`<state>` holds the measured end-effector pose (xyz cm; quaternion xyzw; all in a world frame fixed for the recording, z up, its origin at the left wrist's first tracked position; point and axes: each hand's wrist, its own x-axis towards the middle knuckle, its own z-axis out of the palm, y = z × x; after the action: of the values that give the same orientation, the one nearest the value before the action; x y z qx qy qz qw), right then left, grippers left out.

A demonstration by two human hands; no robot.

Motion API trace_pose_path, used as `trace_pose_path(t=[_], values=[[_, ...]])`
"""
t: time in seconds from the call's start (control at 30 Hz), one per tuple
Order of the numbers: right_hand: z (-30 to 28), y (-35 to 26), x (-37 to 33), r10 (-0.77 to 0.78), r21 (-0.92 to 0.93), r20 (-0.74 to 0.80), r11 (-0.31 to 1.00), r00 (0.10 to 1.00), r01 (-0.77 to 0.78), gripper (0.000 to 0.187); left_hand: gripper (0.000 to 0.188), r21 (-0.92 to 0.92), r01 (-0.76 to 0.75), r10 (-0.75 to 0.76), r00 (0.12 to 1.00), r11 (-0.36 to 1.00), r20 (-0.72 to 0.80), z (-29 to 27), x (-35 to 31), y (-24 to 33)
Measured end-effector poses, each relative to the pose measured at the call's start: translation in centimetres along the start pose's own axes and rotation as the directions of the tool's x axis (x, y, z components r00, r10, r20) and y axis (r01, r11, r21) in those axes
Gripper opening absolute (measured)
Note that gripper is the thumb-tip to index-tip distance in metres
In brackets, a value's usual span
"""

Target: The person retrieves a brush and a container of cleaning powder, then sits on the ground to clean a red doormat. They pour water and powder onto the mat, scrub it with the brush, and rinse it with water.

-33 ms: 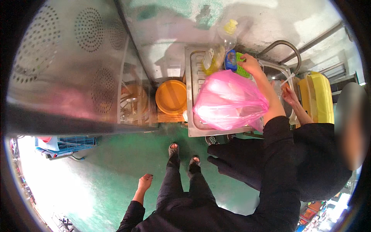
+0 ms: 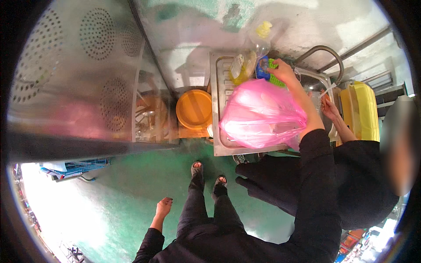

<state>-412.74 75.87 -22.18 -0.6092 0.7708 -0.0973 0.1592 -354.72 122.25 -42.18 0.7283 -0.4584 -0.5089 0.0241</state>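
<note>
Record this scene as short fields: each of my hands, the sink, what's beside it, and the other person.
Left hand: lowered above the green floor, nothing visible in it
Right hand: at the green perforated item; grip unclear
Sink: steel, with a full pink plastic bag on the drainboard
Behind bag: blue item, yellow-topped bottle
Left of sink: round orange basin
Other person: right side, dark clothing, one hand near the sink

A black top (image 2: 215, 247) is worn, its long black sleeves (image 2: 318, 175) ended partway along the forearms (image 2: 158, 221). Below it, dark grey trousers (image 2: 195, 212) are worn, with dark sandals (image 2: 198, 172) by which the toes (image 2: 197, 165) are left uncovered.
</note>
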Motion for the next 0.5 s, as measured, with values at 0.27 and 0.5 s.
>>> trace_pose_path(t=[0.27, 0.5], values=[[2.8, -5.1, 0.2, 0.088, -0.174, 0.003, 0.981, 0.996, -0.086, 0.072, 0.026, -0.035, 0.046, -0.044, 0.997, 0.998, 0.061, 0.9, 0.2, -1.5], [-1.6, 1.2, -1.2, 0.264, 0.693, 0.222, 0.634, 0.939, -0.342, 0.047, 0.028, -0.04, -0.024, 0.027, 0.998, 0.999, 0.063, 3.2, -0.3, 0.3]])
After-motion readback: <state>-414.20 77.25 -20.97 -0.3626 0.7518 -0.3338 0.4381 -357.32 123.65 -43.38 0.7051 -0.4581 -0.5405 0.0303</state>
